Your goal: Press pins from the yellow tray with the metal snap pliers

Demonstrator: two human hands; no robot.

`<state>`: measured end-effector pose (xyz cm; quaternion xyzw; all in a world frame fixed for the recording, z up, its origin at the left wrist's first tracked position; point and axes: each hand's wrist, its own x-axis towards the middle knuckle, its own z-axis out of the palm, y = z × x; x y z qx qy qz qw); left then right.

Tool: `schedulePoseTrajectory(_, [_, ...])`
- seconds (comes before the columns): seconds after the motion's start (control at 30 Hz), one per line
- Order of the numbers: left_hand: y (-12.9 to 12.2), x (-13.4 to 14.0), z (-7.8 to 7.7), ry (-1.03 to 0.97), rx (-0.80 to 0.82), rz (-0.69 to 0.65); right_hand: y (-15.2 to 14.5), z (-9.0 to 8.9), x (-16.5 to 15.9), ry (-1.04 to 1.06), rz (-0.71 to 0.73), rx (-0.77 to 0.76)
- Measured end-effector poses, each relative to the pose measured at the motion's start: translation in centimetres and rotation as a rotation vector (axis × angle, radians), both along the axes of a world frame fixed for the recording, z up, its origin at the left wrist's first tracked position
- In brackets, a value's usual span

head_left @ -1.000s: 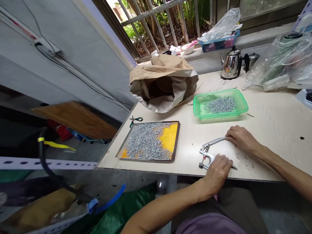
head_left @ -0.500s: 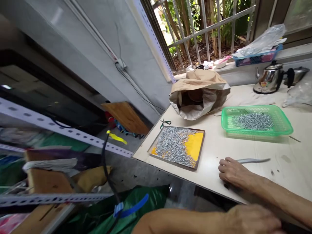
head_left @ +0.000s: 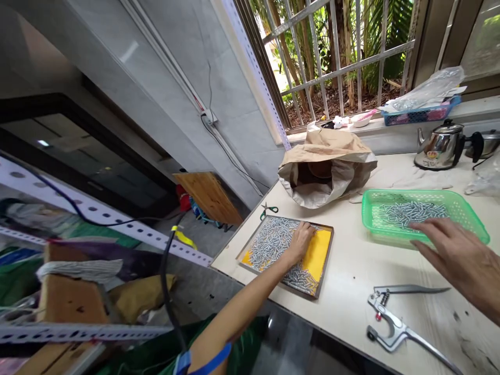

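Note:
My left hand (head_left: 301, 240) reaches into a shallow tray (head_left: 330, 255) with a yellow bottom, its curled fingertips down among many small silver metal pins (head_left: 273, 242). Those fingertips are partly hidden, so what they pinch does not show. Over the front edge of a green plastic basket (head_left: 478, 226) is my right hand (head_left: 461, 255), fingers apart and nothing visible in it. More silver pins (head_left: 414, 212) lie in that basket. Silver hand-press pliers (head_left: 396, 328) with a C-shaped jaw lie on the table in front of my right hand.
Small green-handled scissors (head_left: 269, 209) lie behind the tray. An open brown paper bag (head_left: 328, 166) stands at the back of the table (head_left: 344, 297). A metal kettle (head_left: 441, 146) is at the back right. Metal shelving (head_left: 136, 221) runs along the left.
My left hand has moved from low by the table edge forward into the tray. My right hand has left the pliers and opened over the green basket. The view has shifted slightly.

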<state>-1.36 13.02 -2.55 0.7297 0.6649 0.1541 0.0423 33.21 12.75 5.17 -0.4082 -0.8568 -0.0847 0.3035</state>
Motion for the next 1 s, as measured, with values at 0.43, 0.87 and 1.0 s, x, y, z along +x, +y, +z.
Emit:
schedulePoseTrajectory(0.43, [-3.8, 1.5, 2.9, -0.631, -0.132, 0.213, -2.6, -3.1, -9.0, 0.533, 0.296, -0.934])
schedulePoseTrajectory(0.87, [-8.5, 1.0, 4.5, -1.389, -0.324, 0.340, -2.4, -4.9, -20.2, 0.697, 0.316, -1.212])
schedulePoseTrajectory(1.0, [-8.5, -0.1, 4.2, -1.461, -0.363, 0.342, -2.7, -5.2, -21.5, 0.622, 0.331, -1.157])
